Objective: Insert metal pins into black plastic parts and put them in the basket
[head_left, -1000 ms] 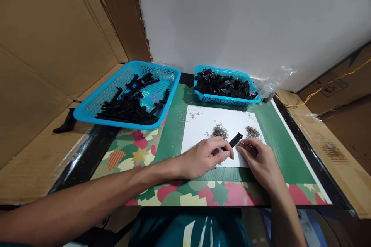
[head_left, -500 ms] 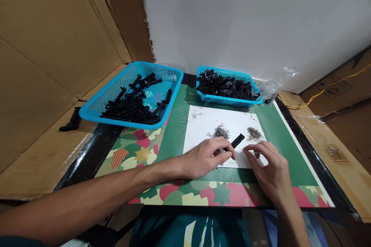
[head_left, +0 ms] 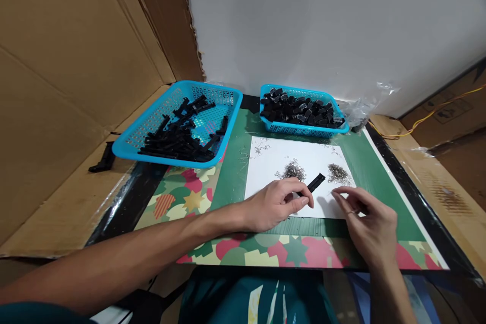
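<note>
Over the white sheet (head_left: 261,172), my left hand (head_left: 279,202) is closed on a black plastic part (head_left: 316,182), whose far end sticks out to the upper right. My right hand (head_left: 368,217) is just right of it, thumb and forefinger pinched together near the sheet's right edge. What its fingertips hold, if anything, is too small to make out. A pile of small metal pieces (head_left: 293,170) lies behind my left hand, and a second metal pile (head_left: 337,173) lies behind my right hand.
A blue basket (head_left: 127,149) of long black parts stands at the left, and a smaller blue basket (head_left: 304,128) of short black pieces at the back. One black part (head_left: 105,158) lies on cardboard at far left. A clear plastic bag (head_left: 360,109) sits behind right.
The whole view has shifted slightly. My right hand has moved right, away from the black part, with its fingertips still together. My left hand keeps its hold on the part.
</note>
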